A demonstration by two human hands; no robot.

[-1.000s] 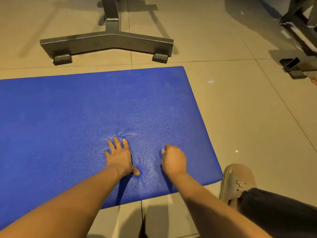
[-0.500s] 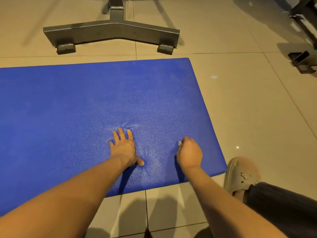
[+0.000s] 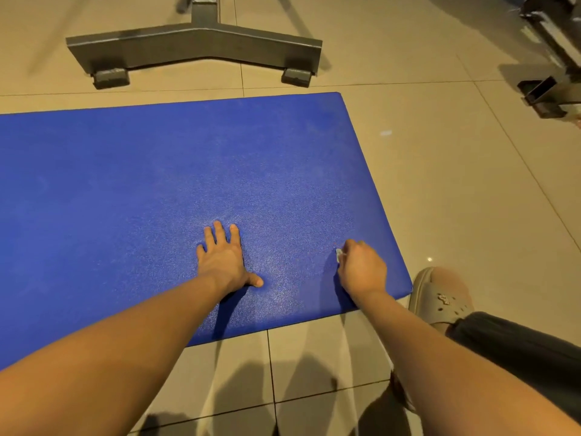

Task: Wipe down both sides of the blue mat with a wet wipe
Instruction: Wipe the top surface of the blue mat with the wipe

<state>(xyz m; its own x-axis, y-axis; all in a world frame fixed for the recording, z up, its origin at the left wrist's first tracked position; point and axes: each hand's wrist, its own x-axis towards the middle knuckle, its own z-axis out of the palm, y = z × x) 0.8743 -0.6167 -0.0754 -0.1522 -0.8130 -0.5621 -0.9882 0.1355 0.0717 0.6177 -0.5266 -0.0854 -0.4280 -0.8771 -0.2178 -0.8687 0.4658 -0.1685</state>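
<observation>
The blue foam mat (image 3: 157,184), steadied by the flat-spread left hand (image 3: 223,262), wants overlapping strokes from the right hand (image 3: 363,269), fingers clenched round a small white wet wipe (image 3: 338,255).

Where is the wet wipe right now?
In the head view, the wet wipe is held in the right hand, on the blue mat near its right edge.

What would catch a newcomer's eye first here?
A big blue mat covers the left and middle of the tiled floor. On its near right part the left hand presses flat, and the right hand grips a small white wipe. A grey metal stand foot sits beyond the mat.
</observation>
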